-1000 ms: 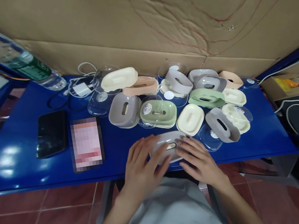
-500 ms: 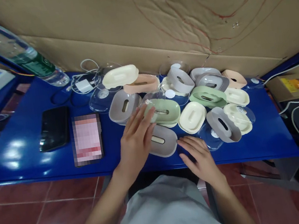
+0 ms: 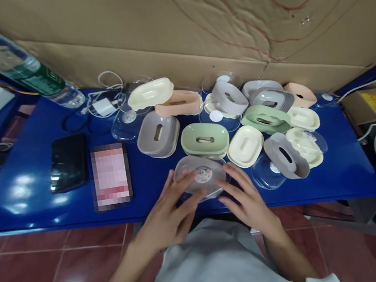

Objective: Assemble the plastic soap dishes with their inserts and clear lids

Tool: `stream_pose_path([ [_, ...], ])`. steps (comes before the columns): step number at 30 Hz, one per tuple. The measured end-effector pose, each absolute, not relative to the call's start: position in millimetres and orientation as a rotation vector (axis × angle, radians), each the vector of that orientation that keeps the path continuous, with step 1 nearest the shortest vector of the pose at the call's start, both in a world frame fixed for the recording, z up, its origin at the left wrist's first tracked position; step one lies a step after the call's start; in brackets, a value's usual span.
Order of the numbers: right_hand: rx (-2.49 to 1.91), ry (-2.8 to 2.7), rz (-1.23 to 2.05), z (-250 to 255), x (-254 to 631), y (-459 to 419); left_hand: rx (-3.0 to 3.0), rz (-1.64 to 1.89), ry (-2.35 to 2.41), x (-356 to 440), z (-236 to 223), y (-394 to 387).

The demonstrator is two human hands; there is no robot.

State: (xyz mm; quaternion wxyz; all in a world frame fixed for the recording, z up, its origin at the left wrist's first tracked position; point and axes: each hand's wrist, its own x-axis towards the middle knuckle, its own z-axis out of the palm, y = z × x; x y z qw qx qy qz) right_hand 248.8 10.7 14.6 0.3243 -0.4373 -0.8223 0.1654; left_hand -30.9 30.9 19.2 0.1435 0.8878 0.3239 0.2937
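Observation:
A clear plastic lid (image 3: 203, 175) with a round sticker lies over a grey soap dish, close to the table's front edge. On its left and front part, my left hand (image 3: 170, 209) grips it with fingers spread apart. My right hand (image 3: 248, 198) holds the right end between thumb and fingers. The grey dish shows only through the lid, so whether the lid sits fully down cannot be seen. Just behind stands a green soap dish (image 3: 194, 148) with a slotted insert. A cream piece (image 3: 245, 146) lies to its right.
More grey, green, cream and peach dish parts and clear lids crowd the table (image 3: 159, 183) at the back and right. Left are a black phone-like object (image 3: 68, 161), a blurred pink item (image 3: 110, 176), a white charger (image 3: 105, 107) and a bottle (image 3: 48, 81). Cardboard (image 3: 159, 46) stands behind.
My left hand has brought the clear lid from over the green dish down onto the grey dish. My right hand has moved slightly, now at the lid's right end.

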Motion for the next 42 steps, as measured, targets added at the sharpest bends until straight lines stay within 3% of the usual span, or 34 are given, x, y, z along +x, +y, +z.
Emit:
stream_pose_path([
  [10, -1.271, -2.163, 0.166, 7.6, 245.7, -3.4, 2.193, 0.799, 1.209, -27.5, 15.5, 37.5],
  [19, -1.18, -2.174, 0.37, 9.1, 248.2, 1.3, 2.17, 0.857, 1.258, -30.2, 11.2, 33.3],
  [42, -1.182, -2.272, 0.371, 18.8, 251.6, 13.5, 2.242, 0.836, 1.331, -23.5, 7.6, 32.8],
])
